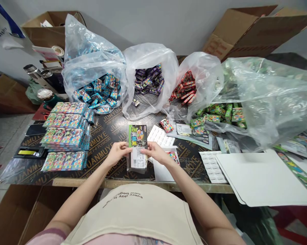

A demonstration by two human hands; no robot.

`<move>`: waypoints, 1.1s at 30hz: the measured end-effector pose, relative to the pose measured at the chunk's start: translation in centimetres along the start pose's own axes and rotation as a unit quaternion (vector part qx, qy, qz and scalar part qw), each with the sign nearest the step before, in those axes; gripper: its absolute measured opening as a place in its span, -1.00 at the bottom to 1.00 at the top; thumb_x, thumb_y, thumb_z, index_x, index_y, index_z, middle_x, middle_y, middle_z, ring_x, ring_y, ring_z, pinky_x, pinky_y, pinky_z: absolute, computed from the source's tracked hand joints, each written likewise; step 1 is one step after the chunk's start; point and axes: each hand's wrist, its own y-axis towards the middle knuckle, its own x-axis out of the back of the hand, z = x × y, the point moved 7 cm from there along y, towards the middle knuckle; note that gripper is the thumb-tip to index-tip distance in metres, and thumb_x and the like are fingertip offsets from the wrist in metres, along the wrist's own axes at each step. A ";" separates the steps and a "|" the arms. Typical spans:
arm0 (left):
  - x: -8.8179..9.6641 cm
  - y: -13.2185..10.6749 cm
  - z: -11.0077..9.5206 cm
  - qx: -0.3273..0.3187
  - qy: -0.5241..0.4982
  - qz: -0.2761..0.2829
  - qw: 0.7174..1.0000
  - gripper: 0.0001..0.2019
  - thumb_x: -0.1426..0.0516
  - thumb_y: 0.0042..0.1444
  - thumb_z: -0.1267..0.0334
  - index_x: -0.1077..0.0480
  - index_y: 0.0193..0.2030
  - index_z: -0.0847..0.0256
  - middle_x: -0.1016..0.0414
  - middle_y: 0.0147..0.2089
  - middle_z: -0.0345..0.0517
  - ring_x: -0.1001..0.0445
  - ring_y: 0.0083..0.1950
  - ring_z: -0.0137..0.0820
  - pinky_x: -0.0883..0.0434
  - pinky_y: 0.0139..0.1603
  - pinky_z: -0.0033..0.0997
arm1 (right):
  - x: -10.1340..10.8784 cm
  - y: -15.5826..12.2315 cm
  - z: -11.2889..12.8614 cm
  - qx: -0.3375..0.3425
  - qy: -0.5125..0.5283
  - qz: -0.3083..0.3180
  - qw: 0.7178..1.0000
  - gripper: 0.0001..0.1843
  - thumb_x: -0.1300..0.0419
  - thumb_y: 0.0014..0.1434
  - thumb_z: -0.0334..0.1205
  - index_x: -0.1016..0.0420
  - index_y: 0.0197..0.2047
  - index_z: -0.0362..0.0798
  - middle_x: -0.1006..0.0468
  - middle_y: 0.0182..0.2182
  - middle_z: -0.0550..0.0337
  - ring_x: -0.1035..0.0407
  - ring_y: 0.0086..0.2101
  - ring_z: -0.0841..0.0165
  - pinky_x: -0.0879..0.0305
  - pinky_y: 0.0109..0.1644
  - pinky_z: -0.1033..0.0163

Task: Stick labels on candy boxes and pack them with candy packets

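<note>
Between my two hands is a flat clear packet (137, 160) with a printed green and black card at its far end and a white label with a barcode. My left hand (119, 153) pinches its left edge, thumb on top. On the right edge, my right hand (157, 153) grips it with the thumb lying over the label. Just beyond my right hand lies a sheet of white stickers (159, 136). A small red box (166, 125) rests past that sheet. White paper (165, 172) lies partly under my right wrist.
Stacks of filled packets (63, 131) stand at the left. Along the back are plastic bags of blue boxes (102, 89), purple boxes (148, 80), red boxes (185, 86) and green boxes (225, 112). White sheets (265, 177) overhang the front edge at right.
</note>
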 end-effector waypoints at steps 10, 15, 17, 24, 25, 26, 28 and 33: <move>-1.1 -0.4 1.2 -0.020 -0.033 0.030 0.999 -0.59 -0.34 -0.12 0.15 -0.44 -0.16 0.33 -0.58 -0.31 -0.04 -0.53 -0.37 -0.41 -0.43 -0.39 -0.53 | 1.3 -0.9 -0.4 0.059 -0.039 -0.060 0.996 -0.33 -0.45 -0.25 -0.23 -0.34 -0.03 -0.05 -0.60 -0.27 0.18 -0.51 -0.30 0.31 -0.45 -0.19 0.21; -0.2 -0.5 2.0 -0.012 -0.063 -0.028 0.998 -0.57 -0.34 -0.13 0.14 -0.39 -0.15 0.31 -0.59 -0.32 -0.08 -0.53 -0.38 -0.41 -0.46 -0.40 -0.50 | 0.5 -1.1 -2.4 0.042 -0.067 -0.037 0.996 -0.33 -0.44 -0.24 -0.22 -0.33 -0.03 -0.05 -0.57 -0.38 0.26 -0.48 -0.40 0.35 -0.43 -0.32 0.27; 0.0 -0.5 2.2 -0.007 -0.061 -0.027 0.998 -0.58 -0.35 -0.15 0.15 -0.38 -0.18 0.30 -0.58 -0.35 -0.09 -0.53 -0.41 -0.41 -0.46 -0.41 -0.48 | 0.0 -1.1 -2.8 0.054 -0.056 -0.011 0.997 -0.41 -0.40 -0.15 -0.18 -0.35 -0.04 -0.05 -0.56 -0.35 0.24 -0.46 -0.38 0.36 -0.43 -0.27 0.26; -1.0 -1.1 2.5 -0.033 0.000 0.027 0.999 -0.57 -0.36 -0.15 0.20 -0.48 -0.12 0.33 -0.61 -0.21 0.01 -0.56 -0.20 -0.30 -0.46 -0.14 -0.37 | 1.9 -0.6 0.7 0.102 -0.013 -0.076 0.992 -0.37 -0.40 -0.14 -0.20 -0.30 0.01 0.00 -0.56 -0.26 0.21 -0.48 -0.30 0.37 -0.40 -0.15 0.23; -1.2 -1.1 2.3 -0.038 0.003 0.024 0.999 -0.58 -0.36 -0.14 0.20 -0.49 -0.11 0.33 -0.61 -0.19 0.01 -0.55 -0.17 -0.29 -0.45 -0.10 -0.36 | 1.9 -0.7 1.3 0.117 -0.007 -0.090 0.989 -0.45 -0.39 -0.12 -0.19 -0.33 -0.05 -0.01 -0.56 -0.28 0.21 -0.48 -0.29 0.36 -0.39 -0.14 0.23; -1.1 -1.2 2.0 -0.048 -0.005 0.006 0.999 -0.58 -0.34 -0.12 0.19 -0.50 -0.10 0.32 -0.61 -0.17 0.01 -0.55 -0.15 -0.29 -0.44 -0.07 -0.35 | 1.6 -0.8 1.8 0.126 -0.005 -0.098 0.987 -0.52 -0.38 -0.11 -0.17 -0.35 -0.11 -0.01 -0.56 -0.31 0.22 -0.47 -0.30 0.36 -0.39 -0.14 0.23; -0.7 -1.2 1.1 -0.070 -0.053 -0.061 0.994 -0.58 -0.31 -0.06 0.12 -0.52 -0.08 0.30 -0.61 -0.15 0.00 -0.54 -0.15 -0.31 -0.43 -0.07 -0.35 | 0.6 -1.1 2.2 0.132 -0.005 -0.115 0.985 -0.59 -0.38 -0.10 -0.12 -0.37 -0.18 0.00 -0.55 -0.34 0.24 -0.47 -0.31 0.36 -0.38 -0.15 0.24; -2.0 -1.6 0.3 -0.052 -0.184 -0.139 0.972 -0.56 -0.37 -0.20 0.07 -0.56 -0.17 0.28 -0.62 -0.27 -0.04 -0.53 -0.28 -0.34 -0.43 -0.21 -0.37 | -1.1 -2.5 2.1 0.149 0.099 -0.236 0.955 -0.58 -0.04 0.18 0.13 -0.46 -0.12 0.00 -0.60 -0.28 0.12 -0.47 -0.19 0.27 -0.39 -0.09 0.16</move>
